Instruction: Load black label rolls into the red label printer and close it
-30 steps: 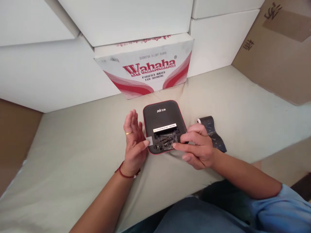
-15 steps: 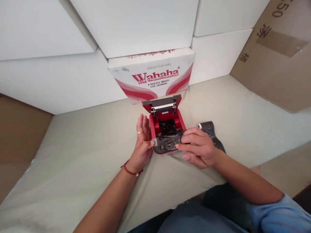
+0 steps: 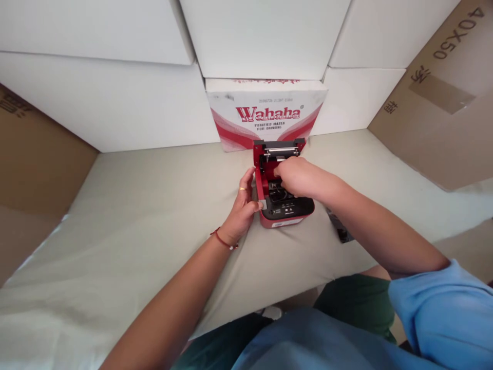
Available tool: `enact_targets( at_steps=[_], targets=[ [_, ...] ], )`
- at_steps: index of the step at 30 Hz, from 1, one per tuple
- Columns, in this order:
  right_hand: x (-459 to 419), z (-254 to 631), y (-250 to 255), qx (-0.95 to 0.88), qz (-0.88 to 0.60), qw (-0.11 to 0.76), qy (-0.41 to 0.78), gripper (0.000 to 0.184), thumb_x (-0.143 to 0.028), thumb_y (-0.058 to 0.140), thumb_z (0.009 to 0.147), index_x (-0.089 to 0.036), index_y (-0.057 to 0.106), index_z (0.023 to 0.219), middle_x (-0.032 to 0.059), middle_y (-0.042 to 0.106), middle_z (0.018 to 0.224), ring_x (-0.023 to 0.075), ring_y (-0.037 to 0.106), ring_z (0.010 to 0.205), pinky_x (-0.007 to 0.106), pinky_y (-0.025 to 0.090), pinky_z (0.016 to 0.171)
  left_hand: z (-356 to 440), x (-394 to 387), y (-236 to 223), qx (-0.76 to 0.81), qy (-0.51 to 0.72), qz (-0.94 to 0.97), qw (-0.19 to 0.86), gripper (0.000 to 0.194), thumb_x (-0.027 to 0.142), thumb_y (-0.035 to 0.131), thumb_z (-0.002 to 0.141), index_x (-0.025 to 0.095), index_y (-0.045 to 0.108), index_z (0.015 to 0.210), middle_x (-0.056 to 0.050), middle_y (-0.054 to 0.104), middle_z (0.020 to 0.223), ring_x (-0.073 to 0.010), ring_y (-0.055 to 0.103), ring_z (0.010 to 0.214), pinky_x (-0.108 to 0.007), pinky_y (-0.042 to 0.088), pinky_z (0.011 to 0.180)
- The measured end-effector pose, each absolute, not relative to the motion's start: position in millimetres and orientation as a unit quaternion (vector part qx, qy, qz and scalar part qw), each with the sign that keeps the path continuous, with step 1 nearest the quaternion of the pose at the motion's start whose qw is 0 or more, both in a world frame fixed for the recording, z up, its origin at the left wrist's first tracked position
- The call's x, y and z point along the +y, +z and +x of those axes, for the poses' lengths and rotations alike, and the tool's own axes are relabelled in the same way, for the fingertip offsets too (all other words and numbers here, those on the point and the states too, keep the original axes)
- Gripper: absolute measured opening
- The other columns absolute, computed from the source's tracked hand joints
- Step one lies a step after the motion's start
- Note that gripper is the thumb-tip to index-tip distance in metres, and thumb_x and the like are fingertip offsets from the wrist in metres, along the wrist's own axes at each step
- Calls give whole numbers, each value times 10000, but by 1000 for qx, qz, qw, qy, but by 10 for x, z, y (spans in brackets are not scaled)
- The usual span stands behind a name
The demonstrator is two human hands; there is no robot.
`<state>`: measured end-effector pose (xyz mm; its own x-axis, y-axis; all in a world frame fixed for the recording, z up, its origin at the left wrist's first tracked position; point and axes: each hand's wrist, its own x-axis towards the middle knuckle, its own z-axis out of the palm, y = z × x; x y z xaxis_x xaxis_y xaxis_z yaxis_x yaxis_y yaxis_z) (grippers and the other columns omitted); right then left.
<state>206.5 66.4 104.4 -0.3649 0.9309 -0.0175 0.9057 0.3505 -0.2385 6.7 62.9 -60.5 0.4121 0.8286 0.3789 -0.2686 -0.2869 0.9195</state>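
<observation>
A small red and black printer [image 3: 285,224] stands on the cloth with its lid [image 3: 279,153] raised. My left hand [image 3: 246,205] grips its left side, thumb on a light grey tab [image 3: 263,204] and fingers along the red wall. My right hand [image 3: 298,174] reaches down into the open compartment with fingers curled; its fingertips are hidden, and what they hold I cannot make out. Dark, shiny material [image 3: 278,193] lies inside below that hand. To the right, a dark sheet-like strip [image 3: 341,226] shows partly behind my right forearm.
A Wahaha water carton [image 3: 265,110] stands just behind the raised lid, in front of stacked white boxes [image 3: 265,38]. Brown cardboard boxes flank the cloth-covered surface [image 3: 162,205], one on the left [image 3: 38,169] and one on the right [image 3: 435,133].
The printer's lid has swung up from shut. My right hand has moved from the front panel into the compartment, and the clear packet of dark pieces no longer shows on that panel.
</observation>
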Motion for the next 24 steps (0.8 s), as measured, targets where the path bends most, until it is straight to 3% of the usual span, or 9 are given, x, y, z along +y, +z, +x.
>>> enact_targets(
  at_steps=[3, 7, 9, 12, 14, 16, 21, 24],
  targets=[
    [702, 1949, 1030, -797, -593, -87, 79, 135, -130, 755, 912, -204, 867, 914, 141, 878, 919, 303, 813, 818, 379, 572, 719, 85, 642, -609, 221, 491, 634, 556, 984, 621, 773, 928, 392, 311, 1766, -100, 359, 1883, -354, 445, 1706, -541, 470, 1351],
    [555, 1876, 1116, -780, -615, -109, 47, 180, -120, 747, 912, -187, 870, 1025, 181, 883, 1029, 330, 827, 889, 374, 564, 688, 98, 667, -641, 229, 495, 620, 564, 983, 536, 779, 908, 365, 315, 1759, -99, 314, 1904, -354, 335, 1768, -565, 355, 1428],
    [381, 1974, 1239, -783, -619, -59, 23, 240, -156, 754, 927, -205, 870, 1132, 172, 880, 1122, 326, 821, 931, 381, 574, 719, 105, 678, -653, 228, 496, 614, 570, 997, 528, 796, 897, 362, 317, 1756, -97, 304, 1908, -352, 308, 1780, -561, 325, 1444],
    [42, 2371, 1532, -810, -577, 104, 36, 340, -309, 800, 966, -259, 854, 1298, 107, 873, 1188, 277, 788, 883, 391, 583, 751, 121, 694, -659, 219, 499, 617, 568, 990, 552, 805, 904, 366, 333, 1753, -96, 356, 1884, -352, 352, 1756, -548, 364, 1425],
    [-159, 2737, 1714, -810, -551, 166, 118, 404, -472, 792, 1015, -320, 831, 1388, 27, 870, 1008, 203, 694, 670, 369, 555, 670, 131, 703, -655, 213, 506, 609, 572, 981, 575, 817, 900, 372, 361, 1744, -92, 398, 1862, -355, 393, 1730, -539, 412, 1395],
    [-291, 3062, 1783, -801, -542, 156, 200, 431, -579, 779, 1020, -332, 848, 1366, -15, 826, 812, 166, 579, 528, 355, 499, 584, 141, 709, -642, 204, 514, 598, 580, 994, 603, 846, 876, 378, 389, 1731, -87, 416, 1852, -361, 413, 1716, -535, 442, 1374],
    [-335, 3278, 1380, -765, -545, -12, 343, 350, -472, 783, 944, -241, 899, 1180, 64, 899, 1095, 247, 796, 878, 353, 599, 777, 147, 699, -595, 181, 521, 578, 602, 1014, 627, 912, 824, 403, 438, 1692, -59, 407, 1859, -373, 384, 1731, -551, 407, 1401],
    [-238, 3249, 1068, -716, -621, 27, 318, 410, -448, 671, 1015, -196, 878, 1264, 94, 889, 1207, 254, 809, 1013, 353, 605, 922, 136, 690, -590, 184, 527, 559, 613, 1025, 616, 950, 783, 416, 476, 1670, -37, 422, 1852, -373, 356, 1744, -546, 347, 1439]
  ],
)
